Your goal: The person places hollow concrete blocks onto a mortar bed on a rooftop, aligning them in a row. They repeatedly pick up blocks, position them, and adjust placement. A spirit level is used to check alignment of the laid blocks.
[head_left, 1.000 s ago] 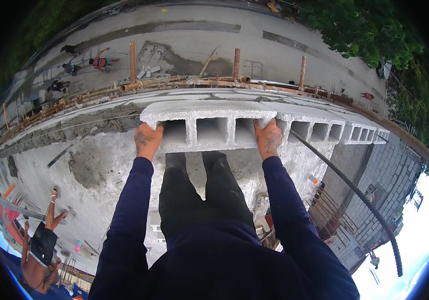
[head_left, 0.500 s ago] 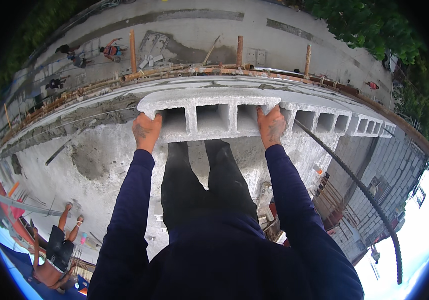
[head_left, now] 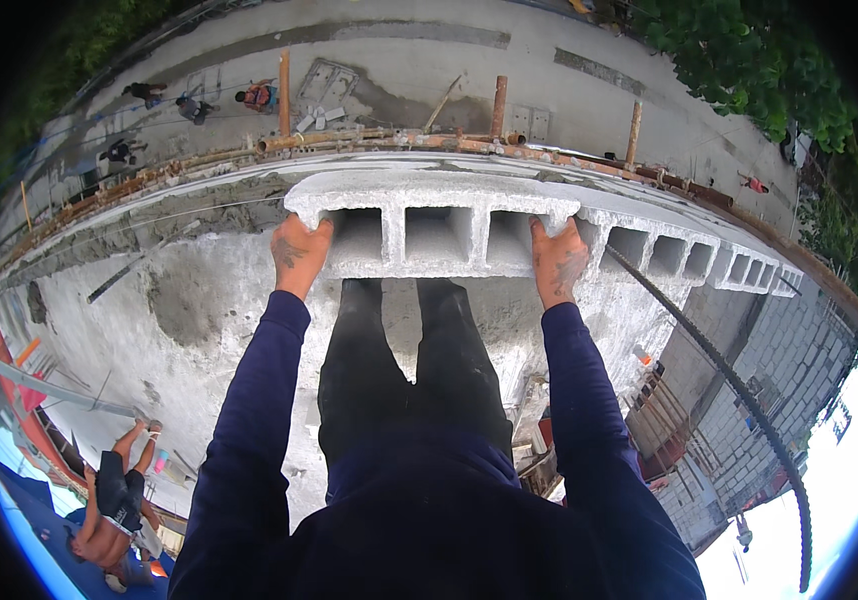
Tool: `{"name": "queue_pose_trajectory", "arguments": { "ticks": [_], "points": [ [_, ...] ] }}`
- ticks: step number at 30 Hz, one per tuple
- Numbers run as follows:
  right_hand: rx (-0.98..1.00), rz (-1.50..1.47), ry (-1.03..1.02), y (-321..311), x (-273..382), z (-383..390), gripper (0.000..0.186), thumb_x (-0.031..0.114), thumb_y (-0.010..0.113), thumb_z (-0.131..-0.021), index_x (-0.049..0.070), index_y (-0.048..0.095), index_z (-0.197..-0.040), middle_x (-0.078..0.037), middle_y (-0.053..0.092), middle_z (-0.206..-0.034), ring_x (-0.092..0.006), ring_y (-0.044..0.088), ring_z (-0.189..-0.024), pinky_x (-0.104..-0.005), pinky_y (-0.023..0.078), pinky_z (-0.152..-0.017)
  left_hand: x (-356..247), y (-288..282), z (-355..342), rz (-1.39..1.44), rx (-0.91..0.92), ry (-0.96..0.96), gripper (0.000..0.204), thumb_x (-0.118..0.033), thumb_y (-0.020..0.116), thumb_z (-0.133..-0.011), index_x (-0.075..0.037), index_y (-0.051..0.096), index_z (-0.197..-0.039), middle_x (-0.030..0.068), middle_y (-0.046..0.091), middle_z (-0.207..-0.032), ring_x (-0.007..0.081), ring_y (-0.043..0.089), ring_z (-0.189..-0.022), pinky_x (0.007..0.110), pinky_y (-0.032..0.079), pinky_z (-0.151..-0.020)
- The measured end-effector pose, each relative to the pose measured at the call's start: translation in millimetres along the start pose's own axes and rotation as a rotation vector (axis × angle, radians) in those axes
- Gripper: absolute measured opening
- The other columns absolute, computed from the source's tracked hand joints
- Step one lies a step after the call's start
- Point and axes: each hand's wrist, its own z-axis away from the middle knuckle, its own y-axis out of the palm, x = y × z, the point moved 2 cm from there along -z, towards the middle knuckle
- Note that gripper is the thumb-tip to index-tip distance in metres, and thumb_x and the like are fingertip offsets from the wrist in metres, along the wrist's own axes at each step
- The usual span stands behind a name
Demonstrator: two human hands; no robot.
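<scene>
Grey street (head_left: pixel 419 62) below, past rusty upright pipes (head_left: pixel 499 105). Hollow concrete block (head_left: pixel 396 232) is right of the mortar bed (head_left: pixel 234 197), in line with the block row (head_left: pixel 649 216) to its right. Left hand (head_left: pixel 301 254) clamped on block's left end, right hand (head_left: pixel 560 262) on its right end. Ribbed rebar (head_left: pixel 731 376) just beside the right hand, slanting down-right.

The left forearm (head_left: pixel 252 380) and right forearm (head_left: pixel 588 385) slant forward and inward, covered almost to the wrist. The left hand (head_left: pixel 300 256) and right hand (head_left: pixel 560 264) (bare and tattooed, both of them) sit nearly level, well apart, each clenched in a grip.
</scene>
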Motion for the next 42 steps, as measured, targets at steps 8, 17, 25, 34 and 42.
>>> {"name": "queue_pose_trajectory", "arguments": {
  "ticks": [8,17,25,34,42],
  "points": [
    [0.001,-0.042,0.007,-2,1,5,0.053,0.035,0.067,-0.072,-0.005,0.056,-0.105,-0.027,0.063,-0.080,-0.0398,0.062,-0.080,-0.0436,0.048,-0.075,-2,-4,5,0.014,0.031,-0.013,0.042,-0.032,0.065,-0.071,0.009,0.056,-0.076,0.0270,0.060,-0.078,0.0413,0.058,-0.078,0.045,0.045,-0.073],
    [0.018,-0.009,0.033,2,-1,2,0.055,0.038,0.067,-0.072,-0.003,0.056,-0.107,-0.025,0.063,-0.082,-0.0390,0.062,-0.081,-0.0433,0.048,-0.076,-1,-3,4,0.003,0.058,-0.031,0.042,-0.032,0.066,-0.071,0.009,0.056,-0.075,0.0274,0.059,-0.077,0.0418,0.058,-0.077,0.045,0.045,-0.072],
    [0.046,0.051,0.074,2,2,5,0.056,0.040,0.068,-0.071,-0.001,0.057,-0.108,-0.025,0.063,-0.084,-0.0374,0.063,-0.084,-0.0429,0.049,-0.076,-1,-4,2,0.021,0.109,-0.031,0.047,-0.032,0.066,-0.070,0.013,0.057,-0.083,0.0310,0.059,-0.085,0.0436,0.058,-0.085,0.044,0.045,-0.076],
    [0.217,-0.066,-0.167,-12,-14,-3,0.071,0.043,0.065,-0.075,-0.013,0.048,-0.115,-0.032,0.058,-0.097,-0.0421,0.058,-0.095,-0.0421,0.046,-0.083,2,-16,10,0.164,0.201,-0.033,0.069,-0.040,0.064,-0.073,0.015,0.048,-0.111,0.0314,0.055,-0.107,0.0408,0.052,-0.106,0.040,0.041,-0.091],
    [0.433,-0.154,-0.337,-23,-34,-16,0.070,0.041,0.068,-0.073,-0.012,0.049,-0.116,-0.030,0.059,-0.100,-0.0366,0.059,-0.098,-0.0385,0.046,-0.083,10,-21,10,0.144,0.230,0.113,0.076,-0.044,0.063,-0.076,0.015,0.043,-0.120,0.0304,0.054,-0.109,0.0365,0.055,-0.103,0.037,0.042,-0.088]
  ]
}}
